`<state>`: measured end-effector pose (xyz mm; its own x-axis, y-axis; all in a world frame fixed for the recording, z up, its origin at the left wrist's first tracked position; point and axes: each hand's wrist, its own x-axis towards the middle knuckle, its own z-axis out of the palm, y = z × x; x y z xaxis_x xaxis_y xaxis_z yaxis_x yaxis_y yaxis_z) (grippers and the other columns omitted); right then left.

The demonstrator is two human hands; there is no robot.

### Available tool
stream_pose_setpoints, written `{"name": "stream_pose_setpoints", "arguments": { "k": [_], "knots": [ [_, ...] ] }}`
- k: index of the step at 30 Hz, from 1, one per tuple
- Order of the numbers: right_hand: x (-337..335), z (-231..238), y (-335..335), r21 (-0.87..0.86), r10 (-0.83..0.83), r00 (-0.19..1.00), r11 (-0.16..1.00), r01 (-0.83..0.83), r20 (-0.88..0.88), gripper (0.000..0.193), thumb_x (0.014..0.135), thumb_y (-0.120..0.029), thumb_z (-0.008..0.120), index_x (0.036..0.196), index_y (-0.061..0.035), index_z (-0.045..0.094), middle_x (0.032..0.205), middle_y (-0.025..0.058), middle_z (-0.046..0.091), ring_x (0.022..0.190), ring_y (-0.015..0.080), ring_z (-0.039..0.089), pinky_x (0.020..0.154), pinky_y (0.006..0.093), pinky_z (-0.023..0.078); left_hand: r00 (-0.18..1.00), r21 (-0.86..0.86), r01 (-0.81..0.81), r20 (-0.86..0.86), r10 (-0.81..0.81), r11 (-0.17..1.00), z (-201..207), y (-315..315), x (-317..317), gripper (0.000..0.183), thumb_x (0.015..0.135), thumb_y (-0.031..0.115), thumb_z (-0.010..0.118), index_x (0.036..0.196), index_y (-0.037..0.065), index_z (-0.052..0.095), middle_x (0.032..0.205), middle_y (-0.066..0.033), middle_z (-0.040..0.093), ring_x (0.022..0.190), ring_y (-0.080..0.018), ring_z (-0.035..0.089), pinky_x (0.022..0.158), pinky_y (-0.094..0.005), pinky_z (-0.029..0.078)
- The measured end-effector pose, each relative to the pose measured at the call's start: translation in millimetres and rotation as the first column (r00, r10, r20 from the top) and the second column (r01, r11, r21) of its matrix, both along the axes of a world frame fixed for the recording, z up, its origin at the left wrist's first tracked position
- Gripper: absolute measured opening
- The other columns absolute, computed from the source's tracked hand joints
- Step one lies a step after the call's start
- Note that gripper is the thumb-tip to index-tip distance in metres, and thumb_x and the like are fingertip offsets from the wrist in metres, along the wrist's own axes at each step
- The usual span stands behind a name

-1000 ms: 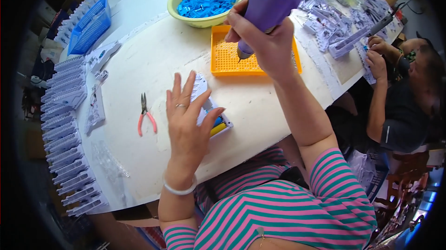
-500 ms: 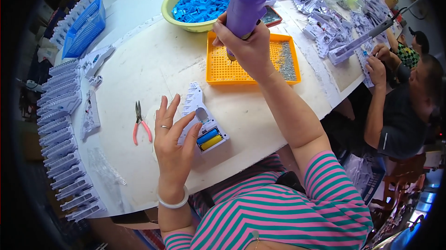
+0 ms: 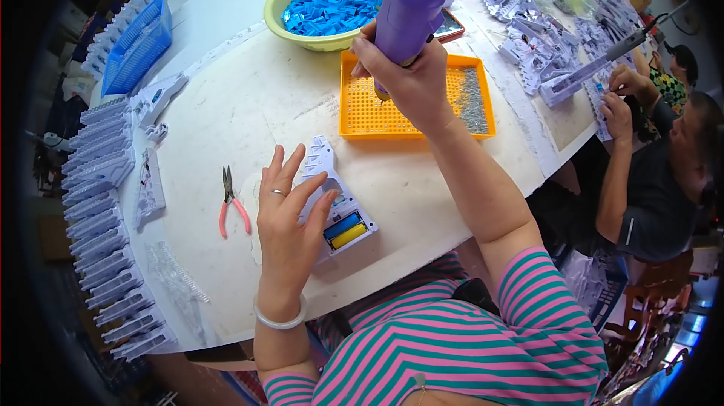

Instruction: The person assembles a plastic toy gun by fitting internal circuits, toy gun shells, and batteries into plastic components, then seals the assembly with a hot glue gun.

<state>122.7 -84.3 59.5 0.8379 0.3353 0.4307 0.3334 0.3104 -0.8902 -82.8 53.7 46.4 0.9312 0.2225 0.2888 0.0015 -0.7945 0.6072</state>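
Observation:
My right hand [image 3: 416,83] is wrapped round a purple electric screwdriver [image 3: 408,19], its tip pointing down over an orange perforated tray [image 3: 381,134]. Small silvery screws [image 3: 473,104] lie heaped at the tray's right end. My left hand [image 3: 290,213] has its fingers spread over a pale plastic housing [image 3: 322,155] and hides part of it; whether the fingertips touch it I cannot tell. In the housing's near end sit a blue cylindrical cell [image 3: 342,224] and a yellow one [image 3: 348,237], side by side.
Pink-handled pliers [image 3: 229,198] lie left of my left hand. Rows of pale housings [image 3: 98,210] line the left edge, near a blue basket [image 3: 136,51]. A yellow-green bowl [image 3: 275,25] holds blue pieces. At right, another person [image 3: 656,157] works near piled housings [image 3: 532,47].
My left hand has shifted slightly, its fingers now covering more of the housing's middle. The screwdriver stays in my right hand over the tray. The whole view has moved a little.

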Motion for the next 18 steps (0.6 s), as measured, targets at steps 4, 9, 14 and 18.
{"name": "stream_pose_setpoints", "arguments": {
  "k": [4,9,14,18],
  "knots": [
    [5,-10,6,0.152,-0.062,0.994,0.987,0.048,0.085,0.01,0.093,-0.007,0.074,0.099,-0.0016,0.069,0.079,0.0039,0.071,0.066,0.007,0.07,0.051,0.0186,0.049,0.999,0.039,0.034,0.011,-0.034,0.999,0,2,9,0.024,0.084,0.003,0.079,0.107,0.005,0.078,0.145,-0.0132,0.061,0.147,-0.0358,0.042,0.117,-0.0471,0.038],
    [2,-6,2,0.117,-0.036,0.998,0.993,0.029,0.058,0.01,0.092,-0.007,0.074,0.099,-0.0016,0.068,0.075,0.0048,0.071,0.062,0.0063,0.068,0.05,0.0173,0.047,0.999,0.039,0.042,0.008,-0.042,0.998,1,6,11,0.024,0.083,0.004,0.079,0.107,0.005,0.078,0.144,-0.0134,0.061,0.147,-0.0364,0.043,0.117,-0.0478,0.038],
    [0,-5,3,0.079,-0.036,0.997,0.996,0.031,0.069,0.01,0.093,-0.006,0.073,0.101,-0.0012,0.068,0.075,0.0049,0.071,0.062,0.0066,0.068,0.051,0.0175,0.048,0.996,0.063,0.083,0.011,-0.084,0.995,1,10,17,0.02,0.087,0.013,0.077,0.105,0.003,0.077,0.141,-0.0183,0.062,0.143,-0.0407,0.045,0.119,-0.0568,0.032],
    [4,-4,3,0.094,-0.04,0.997,0.995,0.034,0.063,0.01,0.094,-0.005,0.071,0.102,0.0001,0.067,0.078,0.0051,0.071,0.066,0.0087,0.07,0.053,0.0186,0.05,0.993,0.015,0.116,-0.011,-0.116,0.993,-5,17,33,0.021,0.088,0.013,0.077,0.105,0.002,0.077,0.14,-0.0198,0.062,0.142,-0.0425,0.046,0.118,-0.057,0.034]
  ]
}}
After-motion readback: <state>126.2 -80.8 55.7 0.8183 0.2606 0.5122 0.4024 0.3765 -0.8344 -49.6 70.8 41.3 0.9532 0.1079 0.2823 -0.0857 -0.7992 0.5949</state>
